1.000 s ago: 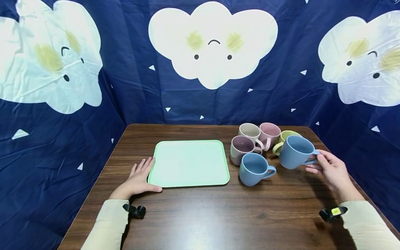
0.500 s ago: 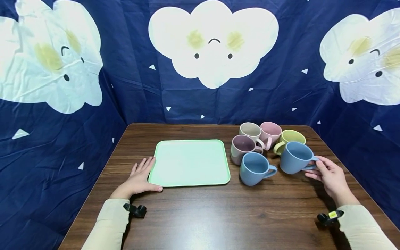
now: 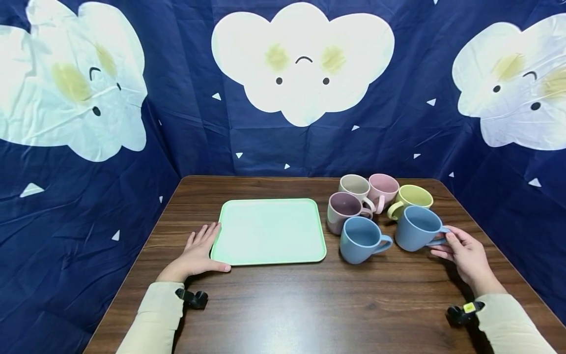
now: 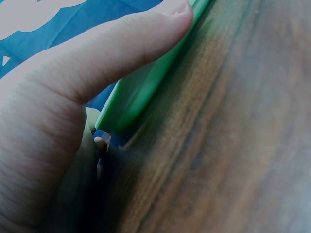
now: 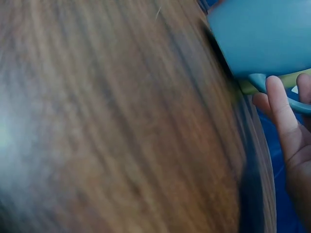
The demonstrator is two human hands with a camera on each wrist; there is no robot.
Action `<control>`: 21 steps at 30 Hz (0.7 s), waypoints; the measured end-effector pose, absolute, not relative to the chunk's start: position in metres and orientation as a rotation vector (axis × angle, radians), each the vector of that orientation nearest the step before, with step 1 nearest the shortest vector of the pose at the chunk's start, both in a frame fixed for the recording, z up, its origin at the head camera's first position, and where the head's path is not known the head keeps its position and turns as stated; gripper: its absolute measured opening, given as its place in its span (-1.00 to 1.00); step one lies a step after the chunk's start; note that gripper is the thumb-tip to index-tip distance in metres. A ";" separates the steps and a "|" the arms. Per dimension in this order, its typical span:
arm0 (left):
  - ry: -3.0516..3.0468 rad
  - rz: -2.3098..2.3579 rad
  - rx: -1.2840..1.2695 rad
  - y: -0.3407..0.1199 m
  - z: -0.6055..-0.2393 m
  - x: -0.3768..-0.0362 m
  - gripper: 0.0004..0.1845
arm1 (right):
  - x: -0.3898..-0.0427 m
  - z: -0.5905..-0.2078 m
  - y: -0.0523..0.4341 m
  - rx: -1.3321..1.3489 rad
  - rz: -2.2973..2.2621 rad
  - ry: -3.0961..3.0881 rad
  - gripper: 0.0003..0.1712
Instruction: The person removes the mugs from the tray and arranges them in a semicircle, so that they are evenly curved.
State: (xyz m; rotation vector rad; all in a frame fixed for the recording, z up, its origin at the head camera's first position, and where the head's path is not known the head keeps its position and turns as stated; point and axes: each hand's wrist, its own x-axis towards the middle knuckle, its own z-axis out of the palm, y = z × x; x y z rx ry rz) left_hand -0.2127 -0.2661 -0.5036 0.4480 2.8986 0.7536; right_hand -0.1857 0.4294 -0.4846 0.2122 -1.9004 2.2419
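My right hand (image 3: 464, 251) pinches the handle of a blue mug (image 3: 415, 228) that stands on the wooden table (image 3: 309, 305) at the right. In the right wrist view the same blue mug (image 5: 262, 36) fills the top right, with my fingers (image 5: 281, 114) on its handle. A second blue mug (image 3: 360, 239) stands just left of it. My left hand (image 3: 196, 253) lies flat on the table, fingers straight, its thumb along the front left corner of the mint green tray (image 3: 268, 230). The left wrist view shows the thumb (image 4: 121, 53) against the tray's edge (image 4: 146, 92).
Behind the blue mugs stand a mauve mug (image 3: 342, 210), a cream mug (image 3: 354, 188), a pink mug (image 3: 382, 189) and a yellow mug (image 3: 410, 198). A dark blue cloth with white clouds (image 3: 302, 59) hangs around the table's far and side edges.
My right hand has lowered the blue mug from above the table down onto the table beside the other blue mug. The left hand has stayed put.
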 end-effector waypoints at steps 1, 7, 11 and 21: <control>2.897 0.756 0.450 -0.266 -0.504 -0.213 0.49 | -0.185 -0.485 0.430 0.212 2.248 -1.893 -0.72; 2.892 0.746 0.447 -0.264 -0.505 -0.216 0.50 | -0.180 -0.489 0.434 0.222 2.266 -1.869 -0.71; 2.890 0.735 0.447 -0.263 -0.503 -0.217 0.49 | -0.178 -0.489 0.436 0.223 2.262 -1.890 -0.72; 2.859 0.756 0.458 -0.264 -0.495 -0.213 0.44 | -0.178 -0.467 0.428 0.052 1.939 -2.133 -0.67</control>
